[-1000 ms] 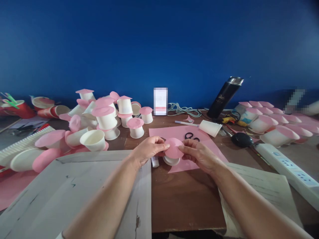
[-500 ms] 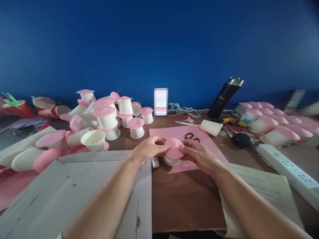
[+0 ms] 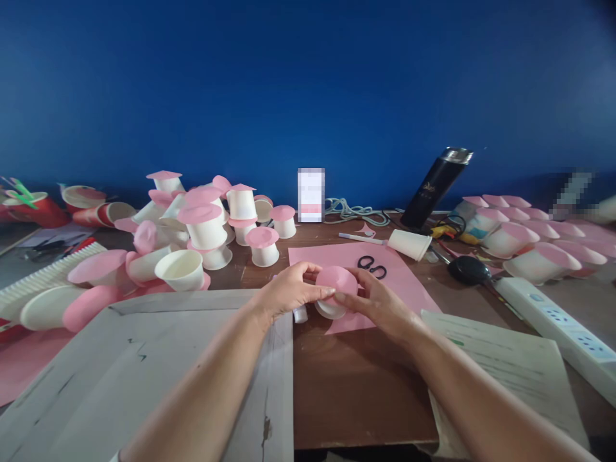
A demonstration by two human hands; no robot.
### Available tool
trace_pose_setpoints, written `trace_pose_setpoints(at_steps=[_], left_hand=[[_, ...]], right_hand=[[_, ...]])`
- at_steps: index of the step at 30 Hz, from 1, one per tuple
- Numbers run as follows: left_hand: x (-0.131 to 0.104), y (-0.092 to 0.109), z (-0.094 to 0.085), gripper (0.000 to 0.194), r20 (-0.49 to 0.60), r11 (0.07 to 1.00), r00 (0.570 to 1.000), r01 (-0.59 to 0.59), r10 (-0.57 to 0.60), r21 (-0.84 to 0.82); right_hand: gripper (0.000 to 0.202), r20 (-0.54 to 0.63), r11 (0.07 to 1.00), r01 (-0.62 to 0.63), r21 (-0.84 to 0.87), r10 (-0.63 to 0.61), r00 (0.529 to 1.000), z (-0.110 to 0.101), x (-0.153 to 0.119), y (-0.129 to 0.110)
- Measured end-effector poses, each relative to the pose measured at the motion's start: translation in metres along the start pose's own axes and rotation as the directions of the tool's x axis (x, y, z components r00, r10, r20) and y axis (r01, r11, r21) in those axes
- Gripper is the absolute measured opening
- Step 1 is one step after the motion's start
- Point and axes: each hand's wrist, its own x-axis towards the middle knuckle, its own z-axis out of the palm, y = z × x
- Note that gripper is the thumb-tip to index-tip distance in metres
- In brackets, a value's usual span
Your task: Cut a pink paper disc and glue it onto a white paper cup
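A round pink paper disc lies on top of a small white paper cup at the middle of the table. My left hand grips the disc's left edge, thumb on its near side and fingers behind. From the right, my right hand pinches the same disc, its thumb close to the left thumb at the front. Beneath and behind the hands lies a pink paper sheet with black-handled scissors on it. A small white tube rests beside my left hand.
Many white cups with pink discs crowd the left, and more stand at the right. A white cup lies behind the scissors. A black bottle leans at the wall. A power strip lies right.
Both thumbs have moved to the near edge of the disc and closer together. More of the scissors' handles shows beside my right hand.
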Motion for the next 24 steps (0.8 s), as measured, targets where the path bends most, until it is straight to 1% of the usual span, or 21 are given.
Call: trace_pose_setpoints(at_steps=[3, 7, 12, 14, 16, 18, 20, 21, 22, 24], left_hand=[[-0.001, 0.0018, 0.0, 0.062, -0.008, 1.0, 1.0, 0.003, -0.003, 0.02], [-0.002, 0.0032, -0.0014, 0.067, -0.001, 1.0, 1.0, -0.005, 0.005, 0.017], [-0.0019, 0.0019, -0.0033, 0.067, -0.002, 1.0, 1.0, -0.015, 0.015, -0.006], [-0.001, 0.0002, -0.0041, 0.067, -0.003, 1.0, 1.0, -0.022, 0.022, -0.001], [-0.0001, -0.002, -0.005, 0.068, -0.005, 1.0, 1.0, -0.028, 0.028, 0.014], [0.0006, -0.0042, -0.006, 0.07, -0.005, 0.998, 0.999, -0.044, 0.044, 0.036], [0.0006, -0.0058, -0.0069, 0.075, -0.002, 0.994, 0.996, -0.086, 0.087, 0.073], [0.0003, -0.0061, -0.0071, 0.078, 0.002, 0.989, 0.993, -0.115, 0.115, 0.098], [-0.0002, -0.0059, -0.0073, 0.081, 0.008, 0.982, 0.99, -0.142, 0.142, 0.126], [-0.0012, -0.0045, -0.0073, 0.082, 0.018, 0.963, 0.981, -0.195, 0.195, 0.184]], right_hand=[[0.055, -0.006, 1.0, 0.002, -0.013, -0.002, 1.0, 0.0003, -0.0009, 0.0002], [0.054, 0.011, 1.0, 0.011, -0.002, -0.011, 1.0, -0.0006, -0.0009, 0.001], [0.055, 0.0, 1.0, 0.012, 0.021, -0.012, 1.0, -0.001, 0.0011, 0.004], [0.054, 0.014, 1.0, 0.015, 0.022, -0.015, 1.0, -0.0007, 0.0017, 0.0044], [0.058, 0.019, 1.0, 0.016, 0.0, -0.016, 1.0, -0.001, 0.0017, 0.0041], [0.066, -0.017, 0.997, 0.018, -0.076, -0.019, 1.0, -0.0022, 0.0006, 0.0035], [0.074, -0.086, 0.978, 0.052, -0.202, -0.07, 0.994, -0.0037, -0.0014, 0.003], [0.076, -0.11, 0.96, 0.085, -0.268, -0.118, 0.987, -0.0045, -0.0026, 0.0028], [0.077, -0.118, 0.936, 0.131, -0.328, -0.178, 0.977, -0.005, -0.0039, 0.0026], [0.072, -0.09, 0.877, 0.24, -0.417, -0.302, 0.949, -0.0054, -0.0061, 0.0021]])
